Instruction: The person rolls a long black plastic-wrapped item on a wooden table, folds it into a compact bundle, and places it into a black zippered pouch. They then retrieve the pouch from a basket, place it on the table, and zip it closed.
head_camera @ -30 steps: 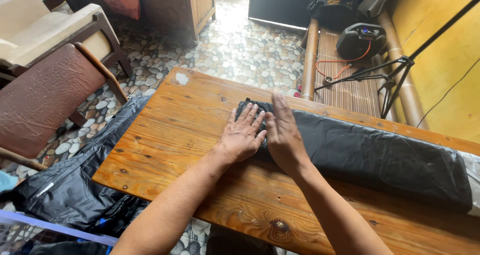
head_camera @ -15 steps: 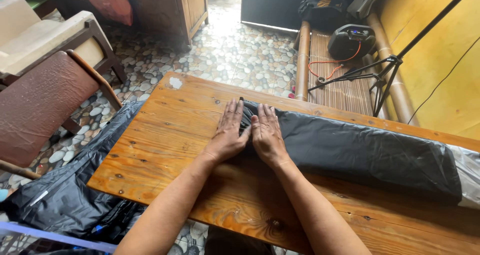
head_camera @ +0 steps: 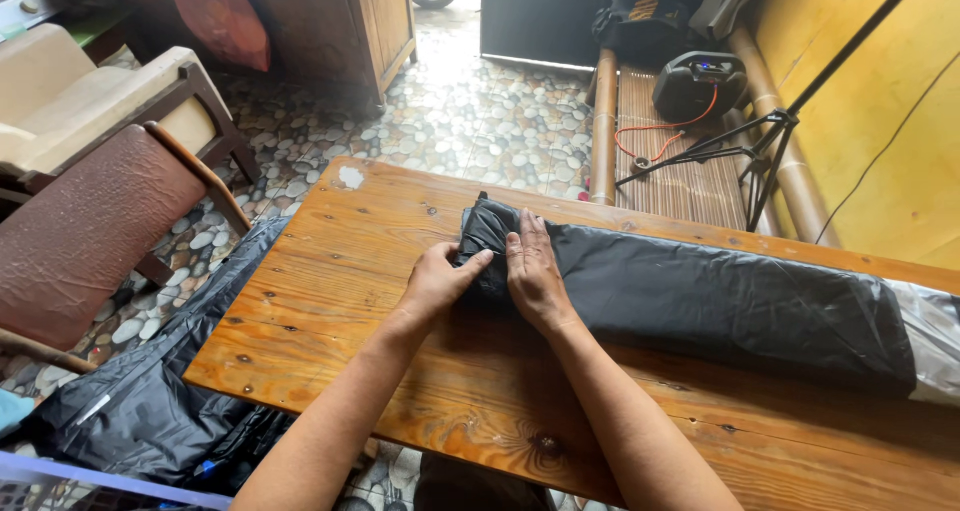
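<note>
Both hands work the left end of a long, folded black plastic sheet (head_camera: 700,301) lying along the far edge of the wooden counter (head_camera: 330,281). The left hand (head_camera: 435,283) curls narrow fingers onto the bunched end, while the right hand (head_camera: 532,271) lies flat beside it, fingers together. Slick, crinkly film like this probably folds best if pressed firmly flat, pushing trapped air outward.
</note>
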